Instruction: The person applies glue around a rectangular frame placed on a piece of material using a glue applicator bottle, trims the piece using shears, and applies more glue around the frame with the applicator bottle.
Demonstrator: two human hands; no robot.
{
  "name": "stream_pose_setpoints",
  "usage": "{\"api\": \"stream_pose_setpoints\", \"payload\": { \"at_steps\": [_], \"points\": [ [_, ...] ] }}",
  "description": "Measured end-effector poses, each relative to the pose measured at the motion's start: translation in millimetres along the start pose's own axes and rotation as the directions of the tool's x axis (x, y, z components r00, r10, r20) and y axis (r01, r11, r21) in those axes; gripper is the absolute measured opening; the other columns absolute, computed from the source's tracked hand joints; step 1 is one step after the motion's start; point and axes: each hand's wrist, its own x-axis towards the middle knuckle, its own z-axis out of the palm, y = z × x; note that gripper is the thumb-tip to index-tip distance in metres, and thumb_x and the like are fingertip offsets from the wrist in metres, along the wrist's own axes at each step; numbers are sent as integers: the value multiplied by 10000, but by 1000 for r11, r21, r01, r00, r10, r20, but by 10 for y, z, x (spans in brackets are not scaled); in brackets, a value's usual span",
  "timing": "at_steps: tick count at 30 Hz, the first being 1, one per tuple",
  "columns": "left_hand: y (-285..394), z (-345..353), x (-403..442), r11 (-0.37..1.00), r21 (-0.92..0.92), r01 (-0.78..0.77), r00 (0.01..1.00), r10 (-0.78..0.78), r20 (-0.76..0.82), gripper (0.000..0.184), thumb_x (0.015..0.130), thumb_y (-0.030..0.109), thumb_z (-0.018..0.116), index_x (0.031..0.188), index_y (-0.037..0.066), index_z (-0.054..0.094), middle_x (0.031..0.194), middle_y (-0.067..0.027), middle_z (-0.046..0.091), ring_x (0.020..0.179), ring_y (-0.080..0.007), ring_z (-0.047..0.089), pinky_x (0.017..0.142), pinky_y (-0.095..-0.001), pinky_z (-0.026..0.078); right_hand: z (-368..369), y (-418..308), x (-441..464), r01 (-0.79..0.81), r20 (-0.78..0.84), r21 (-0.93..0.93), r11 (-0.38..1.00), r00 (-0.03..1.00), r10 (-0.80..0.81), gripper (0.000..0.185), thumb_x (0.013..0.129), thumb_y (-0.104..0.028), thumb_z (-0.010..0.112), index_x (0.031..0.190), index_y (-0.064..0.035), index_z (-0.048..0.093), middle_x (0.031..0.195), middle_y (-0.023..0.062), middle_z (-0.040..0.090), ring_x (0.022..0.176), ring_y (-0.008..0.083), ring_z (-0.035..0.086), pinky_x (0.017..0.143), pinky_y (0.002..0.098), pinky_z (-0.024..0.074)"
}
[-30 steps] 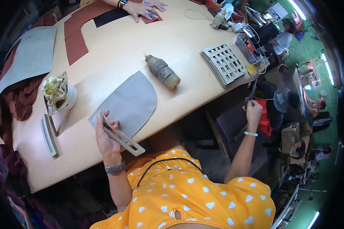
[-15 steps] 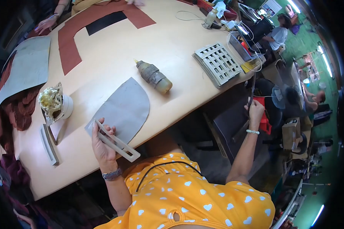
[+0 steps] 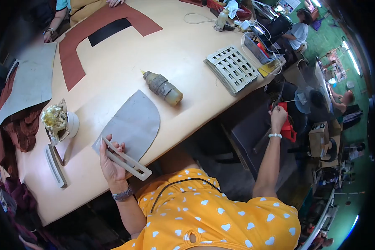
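Note:
My left hand (image 3: 113, 163) grips a pale slotted strip (image 3: 129, 161) near the table's front edge. Beneath and beyond it lies a grey rounded sheet (image 3: 134, 121). My right hand (image 3: 278, 116) is out to the right, past the table edge, closed round a thin dark tool (image 3: 280, 96) whose exact form I cannot make out. A bottle wrapped in grey material (image 3: 163, 88) lies on its side beyond the grey sheet. To the left, a white cup (image 3: 72, 125) has a crusted, yellowish mass at its mouth, and a curved grey strip (image 3: 55, 166) rests near it.
On the table (image 3: 187, 54) are a red-brown curved piece (image 3: 71, 62), a black piece (image 3: 109, 31) and a stack of slotted pale frames (image 3: 232, 69). A co-worker's hands are at the far edge. Baskets and cables crowd the back right; other people sit beyond.
The table's contents have shifted left and slightly down in view. The co-worker's hands have moved off the red-brown piece towards the far edge. Both my hands keep their holds.

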Motion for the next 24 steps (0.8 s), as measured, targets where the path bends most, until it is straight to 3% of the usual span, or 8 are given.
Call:
{"api": "stream_pose_setpoints", "payload": {
  "at_steps": [3,4,13,24],
  "points": [
    [-7,-16,-5,1000,-18,-9,1000,9,6,312,924,266,481,1107,14,496,704,-32,522,591,-123,532,829,-332,453,144,47,169,250,-4,-501,829,957,-292,241,820,-164,561,880,67,592,846,242,626,787,356,624,681,419,498],
    [-13,-18,-7,1000,-25,-13,1000,14,4,314,924,266,481,1110,14,494,707,-34,523,592,-124,534,830,-333,453,194,54,218,244,6,-497,833,961,-278,236,824,-188,547,869,41,586,860,247,614,820,416,586,736,478,462],
    [-15,-1,-17,999,16,-38,999,38,-5,317,924,266,480,1119,16,493,724,-32,522,611,-118,534,831,-330,449,452,204,706,388,7,-595,704,878,-478,218,813,-204,577,855,10,576,851,194,611,811,379,596,715,465,472],
    [-21,-7,-38,998,14,-63,998,62,11,311,922,254,485,1126,20,495,740,-37,527,644,-125,541,840,-332,438,303,-5,1400,410,113,-665,624,881,-459,204,775,-202,610,813,-2,620,882,192,627,811,389,606,702,460,496]
  ]
}}
